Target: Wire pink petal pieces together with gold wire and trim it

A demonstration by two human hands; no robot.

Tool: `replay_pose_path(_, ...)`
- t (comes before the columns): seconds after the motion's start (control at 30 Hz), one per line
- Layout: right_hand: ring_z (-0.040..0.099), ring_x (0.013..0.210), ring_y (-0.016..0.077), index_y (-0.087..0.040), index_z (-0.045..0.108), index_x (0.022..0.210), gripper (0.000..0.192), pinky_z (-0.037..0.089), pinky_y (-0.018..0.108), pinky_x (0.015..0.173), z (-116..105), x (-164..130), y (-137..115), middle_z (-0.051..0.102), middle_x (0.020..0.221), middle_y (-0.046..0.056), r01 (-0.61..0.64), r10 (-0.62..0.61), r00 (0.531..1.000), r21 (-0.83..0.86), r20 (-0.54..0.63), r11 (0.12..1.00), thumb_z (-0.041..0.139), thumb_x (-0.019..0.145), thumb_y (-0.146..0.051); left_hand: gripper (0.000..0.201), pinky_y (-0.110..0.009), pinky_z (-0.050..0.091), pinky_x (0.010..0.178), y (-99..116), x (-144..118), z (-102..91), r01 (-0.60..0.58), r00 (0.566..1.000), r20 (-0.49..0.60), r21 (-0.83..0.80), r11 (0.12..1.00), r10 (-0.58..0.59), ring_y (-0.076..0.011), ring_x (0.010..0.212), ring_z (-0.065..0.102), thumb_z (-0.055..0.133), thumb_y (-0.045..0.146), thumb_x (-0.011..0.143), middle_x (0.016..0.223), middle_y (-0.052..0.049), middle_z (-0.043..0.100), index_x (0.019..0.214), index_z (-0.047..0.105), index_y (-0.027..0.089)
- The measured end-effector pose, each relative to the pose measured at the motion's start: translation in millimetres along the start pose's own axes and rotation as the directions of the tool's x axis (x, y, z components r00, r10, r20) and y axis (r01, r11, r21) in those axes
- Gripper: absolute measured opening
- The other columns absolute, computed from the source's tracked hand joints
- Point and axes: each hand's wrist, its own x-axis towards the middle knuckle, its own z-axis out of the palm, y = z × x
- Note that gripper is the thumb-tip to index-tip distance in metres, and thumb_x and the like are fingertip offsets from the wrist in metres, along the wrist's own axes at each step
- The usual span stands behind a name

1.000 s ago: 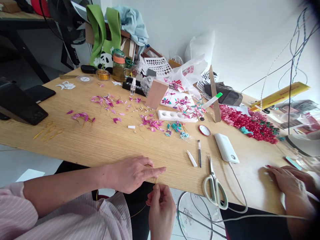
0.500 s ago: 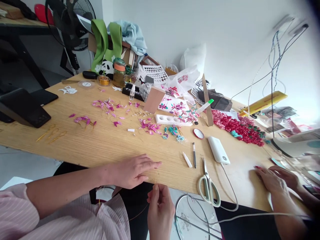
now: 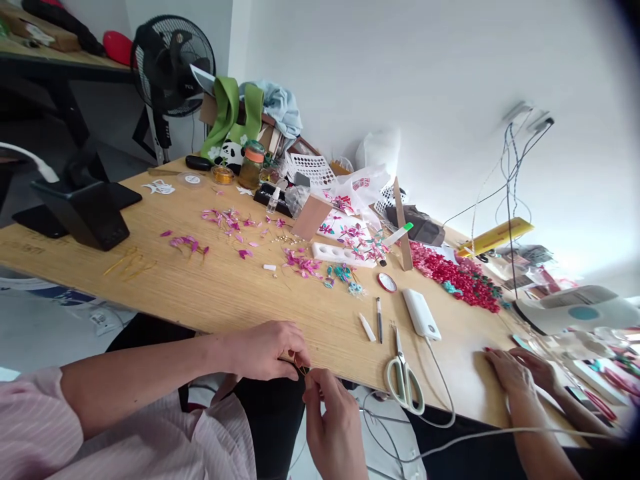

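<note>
Both of the person's hands meet at the near edge of the wooden table point(image 3: 210, 300) — the left hand point(image 3: 267, 350) rests on the tabletop with its fingers curled in, and the right hand point(image 3: 335, 427) rises from below the edge, thumb and forefinger pinched together. Between the two sets of fingertips runs a thin gold wire point(image 3: 301, 366), gripped from both sides, just at the table's lip. To the right lie white-handled scissors point(image 3: 404, 373), blades pointing away, and beside them a white power bank point(image 3: 421, 313) with its cable trailing off the edge. A black pen point(image 3: 379, 320) and a small white tube point(image 3: 367, 327) sit just left of the scissors. Farther back, pink petals point(image 3: 227, 223) are scattered across the middle, and a heap of red flowers point(image 3: 453, 277) spreads to the right. At the far right, a co-worker's hands point(image 3: 520, 373) rest flat on the table — well apart from the wire work.
</note>
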Motion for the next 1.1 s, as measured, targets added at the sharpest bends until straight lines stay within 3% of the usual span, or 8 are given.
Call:
replay_pose_path(0.2, 0.051, 0.053, 0.0109, -0.022, 0.044, 0.076, 0.019, 0.037, 0.019, 0.049, -0.6, -1.9, -7.0, 0.053, 0.063, -0.003, -0.122, 0.108, 0.989, 0.146, 0.096, 0.982, 0.035, 0.093, -0.02, 0.028, -0.019, 0.043, 0.063, -2.3, -10.0, -2.0, 0.196, 0.98, 0.0, -0.114, 0.974, -0.197, -0.0115, 0.07, 0.058, 0.077, 0.007, 0.068, 0.08, 0.0, 0.067, 0.093, 0.071, 0.016)
replay_pose_path(0.4, 0.05, 0.054, 0.0108, -0.022, 0.043, 0.075, 0.02, 0.036, 0.018, 0.049, -0.8, -1.5, -14.8, 0.053, 0.063, -0.003, -0.159, 0.13, 0.98, 0.193, 0.153, 0.968, 0.036, 0.094, -0.024, 0.016, -0.018, 0.042, 0.06, -1.0, -17.0, -2.4, 0.16, 0.987, 0.016, -0.174, 0.972, -0.16, -0.0107, 0.067, 0.056, 0.075, 0.014, 0.072, 0.076, 0.0, 0.065, 0.088, 0.073, 0.016)
replay_pose_path(0.63, 0.05, 0.054, 0.011, -0.022, 0.042, 0.073, 0.021, 0.038, 0.02, 0.053, -1.5, 2.4, -22.8, 0.052, 0.062, -0.003, -0.038, 0.026, 0.993, 0.108, 0.113, 0.993, 0.034, 0.093, -0.02, 0.007, -0.017, 0.038, 0.058, 8.9, -19.4, -5.7, 0.116, 0.993, 0.012, -0.097, 0.989, -0.115, -0.0095, 0.063, 0.054, 0.068, 0.012, 0.075, 0.072, 0.0, 0.064, 0.08, 0.072, 0.015)
replay_pose_path(0.83, 0.053, 0.055, 0.0122, -0.022, 0.047, 0.077, 0.02, 0.037, 0.02, 0.052, 0.3, 8.1, -27.1, 0.056, 0.064, -0.001, 0.083, -0.083, 0.995, 0.0, 0.064, 0.997, 0.035, 0.092, -0.015, 0.012, -0.016, 0.035, 0.051, 14.2, -19.8, -6.5, 0.228, 0.973, 0.058, -0.046, 0.973, -0.225, -0.0091, 0.058, 0.052, 0.063, 0.012, 0.073, 0.068, 0.001, 0.063, 0.08, 0.071, 0.017)
replay_pose_path(1.1, 0.052, 0.054, 0.0124, -0.023, 0.043, 0.076, 0.02, 0.035, 0.021, 0.052, 0.7, 6.1, -27.1, 0.054, 0.063, -0.001, 0.098, -0.096, 0.993, -0.031, 0.074, 0.995, 0.034, 0.092, -0.015, 0.009, -0.016, 0.032, 0.047, 8.5, -17.7, -0.7, 0.322, 0.946, 0.069, -0.113, 0.94, -0.316, -0.0082, 0.054, 0.046, 0.062, 0.017, 0.074, 0.06, 0.003, 0.059, 0.074, 0.07, 0.015)
